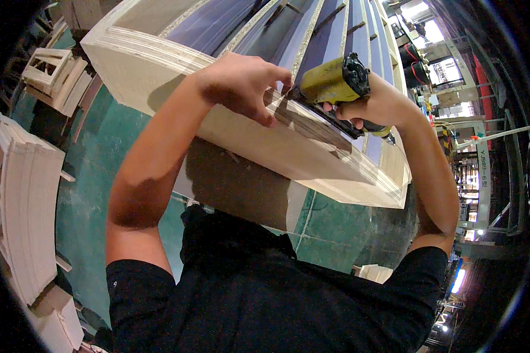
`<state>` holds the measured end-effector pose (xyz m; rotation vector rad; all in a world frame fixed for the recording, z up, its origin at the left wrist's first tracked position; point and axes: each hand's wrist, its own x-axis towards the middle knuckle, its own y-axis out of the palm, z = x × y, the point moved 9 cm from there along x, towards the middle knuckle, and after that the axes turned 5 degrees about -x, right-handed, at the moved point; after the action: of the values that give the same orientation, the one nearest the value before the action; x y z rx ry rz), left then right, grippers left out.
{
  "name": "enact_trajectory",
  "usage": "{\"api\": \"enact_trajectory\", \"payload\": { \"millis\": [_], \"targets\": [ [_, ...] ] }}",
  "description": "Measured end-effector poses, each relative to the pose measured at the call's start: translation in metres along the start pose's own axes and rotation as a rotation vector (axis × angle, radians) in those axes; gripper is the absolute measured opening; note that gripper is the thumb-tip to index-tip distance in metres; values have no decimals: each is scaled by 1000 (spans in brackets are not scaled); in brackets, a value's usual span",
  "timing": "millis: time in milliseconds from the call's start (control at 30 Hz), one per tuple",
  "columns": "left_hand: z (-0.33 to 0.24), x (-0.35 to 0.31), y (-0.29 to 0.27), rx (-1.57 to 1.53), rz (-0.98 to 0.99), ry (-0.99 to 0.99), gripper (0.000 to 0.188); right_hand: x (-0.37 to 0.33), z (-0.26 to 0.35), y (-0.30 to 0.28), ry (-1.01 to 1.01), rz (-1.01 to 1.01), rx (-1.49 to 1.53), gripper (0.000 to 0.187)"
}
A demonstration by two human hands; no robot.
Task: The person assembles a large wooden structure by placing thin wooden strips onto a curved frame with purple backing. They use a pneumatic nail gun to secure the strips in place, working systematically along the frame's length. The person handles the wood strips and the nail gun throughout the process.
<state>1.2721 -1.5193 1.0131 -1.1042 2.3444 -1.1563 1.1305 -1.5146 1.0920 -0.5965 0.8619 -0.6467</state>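
Note:
A large pale plywood frame [241, 132] lies in front of me, with bluish panels [218, 26] and several narrow slats [312, 29] inside it. My left hand [241, 85] straddles the near rim of this frame, its thumb on the outer side and its fingers on the inner side. In my right hand [374, 103] is a yellow and black nail gun [330, 82], the fingers wrapped round its handle. The tool lies along the rim, just right of my left fingertips. Its nose is partly hidden near those fingers, so I cannot tell whether it touches the wood.
Stacked pale wooden parts [32, 194] stand on the left, with smaller frames [50, 73] beyond them. A brown board [235, 182] lies beneath the plywood frame's near side, above a green floor [112, 153]. Racks and machinery [474, 165] line the right side.

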Motion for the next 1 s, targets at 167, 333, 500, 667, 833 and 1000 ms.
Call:
{"api": "enact_trajectory", "payload": {
  "millis": [167, 333, 500, 667, 833, 1000],
  "targets": [
    [-5, -1, -2, 30, -17, 31, 71, 4, -2, 0, 8, 14, 15, 36],
    [-7, -1, -4, 53, -122, 123, 72, 5, 1, 0, -10, 30, 14, 36],
    [-12, -4, -6, 57, -217, 224, 61, 4, 1, 1, -14, 23, 68, 35],
    [-8, 2, -2, 42, -63, 104, 82, 6, -5, 0, -3, 41, 46, 33],
    [-8, 0, -3, 49, -86, 129, 80, 7, -16, -1, 67, 42, -21, 29],
    [-6, 3, -1, 31, -70, 128, 80, 4, -15, -1, 81, 73, -73, 28]
  ]
}}
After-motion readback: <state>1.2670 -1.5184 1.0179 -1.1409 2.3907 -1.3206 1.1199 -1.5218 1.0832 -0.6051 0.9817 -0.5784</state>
